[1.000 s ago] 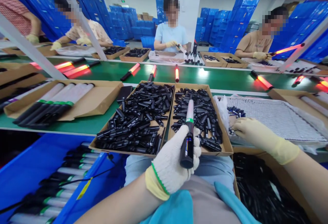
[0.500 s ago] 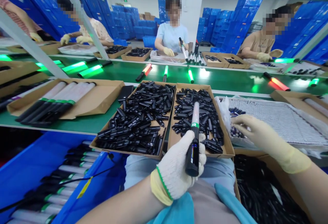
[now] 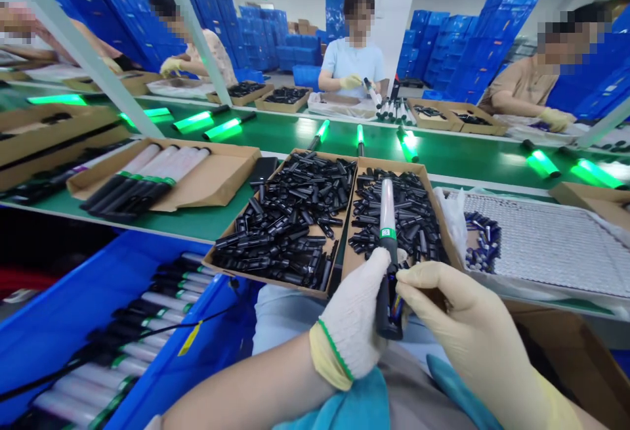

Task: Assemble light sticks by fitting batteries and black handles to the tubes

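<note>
My left hand (image 3: 355,317), in a white knit glove, is wrapped round the black handle of a light baton (image 3: 388,207). The baton has a clear tube and a green band, and its tube points away from me. In the side of the handle is an open slot where a coloured battery (image 3: 396,305) shows. My right hand (image 3: 467,315), in a thin pale yellow glove, pinches at this slot with thumb and forefinger on a battery, mostly hidden by the fingers. Beyond the hands stand two cardboard trays of small black parts (image 3: 295,220).
To the right lies a tray of batteries (image 3: 556,239), with loose ones (image 3: 485,239) in its near-left part. Finished-looking batons lie in a cardboard box (image 3: 216,187) and a blue bin (image 3: 162,236). Lit batons rest on the green belt (image 3: 457,154); co-workers sit beyond it.
My right hand has come left from the loose batteries to the baton's handle. The left hand still holds the baton. The view has shifted, and the batons on the belt have changed places.
</note>
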`<state>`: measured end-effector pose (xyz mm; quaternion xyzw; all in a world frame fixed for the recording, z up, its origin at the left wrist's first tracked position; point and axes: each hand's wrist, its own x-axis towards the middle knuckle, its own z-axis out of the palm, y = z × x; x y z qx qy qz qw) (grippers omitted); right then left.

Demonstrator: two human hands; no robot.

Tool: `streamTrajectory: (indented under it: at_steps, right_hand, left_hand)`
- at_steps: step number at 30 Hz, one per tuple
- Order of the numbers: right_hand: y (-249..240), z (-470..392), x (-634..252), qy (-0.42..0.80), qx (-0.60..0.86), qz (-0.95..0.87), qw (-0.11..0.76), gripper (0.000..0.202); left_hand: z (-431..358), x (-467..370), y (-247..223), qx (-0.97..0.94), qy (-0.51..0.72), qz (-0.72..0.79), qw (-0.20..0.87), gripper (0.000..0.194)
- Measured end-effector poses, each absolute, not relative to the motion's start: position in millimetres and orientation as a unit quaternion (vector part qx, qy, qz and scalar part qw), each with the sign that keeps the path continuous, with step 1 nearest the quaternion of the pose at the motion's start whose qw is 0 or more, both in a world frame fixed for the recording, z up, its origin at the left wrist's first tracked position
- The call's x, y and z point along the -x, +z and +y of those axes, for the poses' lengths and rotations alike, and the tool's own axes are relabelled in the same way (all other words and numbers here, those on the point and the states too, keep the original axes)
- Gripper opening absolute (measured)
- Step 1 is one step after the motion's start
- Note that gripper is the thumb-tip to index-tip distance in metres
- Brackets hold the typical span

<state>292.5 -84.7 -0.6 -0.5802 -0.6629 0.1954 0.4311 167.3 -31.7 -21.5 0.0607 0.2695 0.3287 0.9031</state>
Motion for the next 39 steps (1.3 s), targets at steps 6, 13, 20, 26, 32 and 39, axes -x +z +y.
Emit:
streamTrajectory:
  at_steps: [6,13,20,26,32,39]
  right_hand:
    - [-6,-86,-284,0.003,0.516,-0.788,0.335,0.033]
    - [-10,-82,-276,-0.001,0.47,-0.844,0.259,0.043]
    - [-16,0,-316,-0.013,0.603,-0.778,0.176,0.027]
    - [-46,71,-287,-0.028,0.567,-0.821,0.056,0.019]
    - [-42,69,-289,0.007,0.57,-0.812,0.128,0.014]
    - [-32,-27,-281,0.218,0.487,-0.724,0.438,0.021]
  left_hand:
    - [-29,-154,-21,-0.034,0.336,0.255,0.906,0.03]
    - [-24,-132,-25,-0.022,0.369,0.268,0.89,0.028]
    - [-1,-88,-3,-0.043,0.483,0.247,0.839,0.033]
    - [-7,-89,-12,-0.043,0.465,0.249,0.848,0.034]
    - [-12,-89,-24,-0.055,0.459,0.258,0.848,0.032]
    - [-7,-106,-24,-0.061,0.398,0.268,0.875,0.028]
